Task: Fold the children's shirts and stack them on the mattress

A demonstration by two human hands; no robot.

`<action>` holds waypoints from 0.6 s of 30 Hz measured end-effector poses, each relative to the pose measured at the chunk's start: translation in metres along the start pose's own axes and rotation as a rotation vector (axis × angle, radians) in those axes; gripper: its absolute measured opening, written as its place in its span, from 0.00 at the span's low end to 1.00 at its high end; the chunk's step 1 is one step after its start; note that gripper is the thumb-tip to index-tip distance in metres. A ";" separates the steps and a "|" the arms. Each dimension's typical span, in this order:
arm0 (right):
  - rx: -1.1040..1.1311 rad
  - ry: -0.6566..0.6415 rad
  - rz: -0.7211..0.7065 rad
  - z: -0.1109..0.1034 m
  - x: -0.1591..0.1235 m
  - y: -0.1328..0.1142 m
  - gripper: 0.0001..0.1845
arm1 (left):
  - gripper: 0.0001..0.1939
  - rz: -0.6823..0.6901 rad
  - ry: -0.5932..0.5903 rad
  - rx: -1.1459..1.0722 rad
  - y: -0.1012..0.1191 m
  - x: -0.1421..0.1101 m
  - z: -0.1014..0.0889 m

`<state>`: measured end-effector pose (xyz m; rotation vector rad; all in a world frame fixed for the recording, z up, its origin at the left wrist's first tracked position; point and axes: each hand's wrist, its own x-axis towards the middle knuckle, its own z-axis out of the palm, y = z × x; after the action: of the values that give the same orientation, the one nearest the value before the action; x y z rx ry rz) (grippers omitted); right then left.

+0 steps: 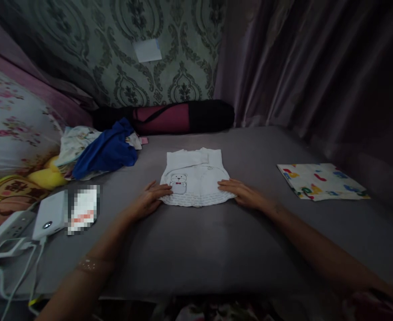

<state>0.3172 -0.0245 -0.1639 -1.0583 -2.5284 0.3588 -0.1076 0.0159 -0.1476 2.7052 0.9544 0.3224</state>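
Observation:
A small white garment (196, 176) with a bear print lies flat in the middle of the grey bed surface (196, 240). My left hand (151, 198) rests flat on its lower left corner, fingers spread. My right hand (239, 191) lies flat on its lower right corner. Neither hand grips the cloth; both press on its edges.
A folded white cloth with coloured shapes (321, 180) lies at the right. A heap of clothes with a blue item (106, 149) sits at the back left, beside a floral pillow (12, 129). A dark and maroon roll (179, 117) lies against the wall. A white device (49, 214) and cables are at the left edge.

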 end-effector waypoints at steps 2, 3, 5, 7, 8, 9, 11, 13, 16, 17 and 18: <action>0.024 -0.008 0.041 -0.004 0.001 -0.001 0.39 | 0.22 -0.065 -0.014 -0.046 0.002 0.002 -0.003; 0.031 -0.015 0.061 -0.007 0.002 -0.002 0.38 | 0.22 -0.090 -0.014 -0.069 0.003 0.002 -0.005; 0.038 -0.029 0.091 -0.015 0.003 -0.007 0.37 | 0.22 -0.122 -0.012 -0.110 0.006 0.003 -0.009; 0.042 -0.035 0.104 -0.022 0.003 -0.013 0.37 | 0.23 -0.135 -0.007 -0.145 0.010 0.003 -0.015; 0.044 -0.031 0.108 -0.025 0.003 -0.016 0.36 | 0.23 -0.138 -0.006 -0.162 0.013 0.002 -0.017; 0.045 -0.027 0.113 -0.028 0.002 -0.019 0.36 | 0.23 -0.140 -0.006 -0.178 0.016 0.001 -0.020; 0.045 -0.027 0.123 -0.033 -0.002 -0.025 0.36 | 0.23 -0.136 -0.003 -0.208 0.023 -0.003 -0.026; 0.042 -0.029 0.126 -0.036 -0.009 -0.033 0.36 | 0.23 -0.120 0.002 -0.229 0.033 -0.008 -0.031; 0.059 -0.019 0.093 -0.039 -0.025 -0.046 0.35 | 0.23 -0.096 0.002 -0.238 0.050 -0.022 -0.035; 0.070 -0.012 0.078 -0.040 -0.031 -0.051 0.35 | 0.22 -0.094 0.003 -0.240 0.055 -0.027 -0.035; 0.082 -0.008 0.064 -0.040 -0.037 -0.056 0.35 | 0.22 -0.097 0.001 -0.246 0.060 -0.033 -0.034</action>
<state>0.3231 -0.0859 -0.1157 -1.1100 -2.4682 0.4810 -0.1075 -0.0444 -0.1014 2.4296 0.9728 0.3942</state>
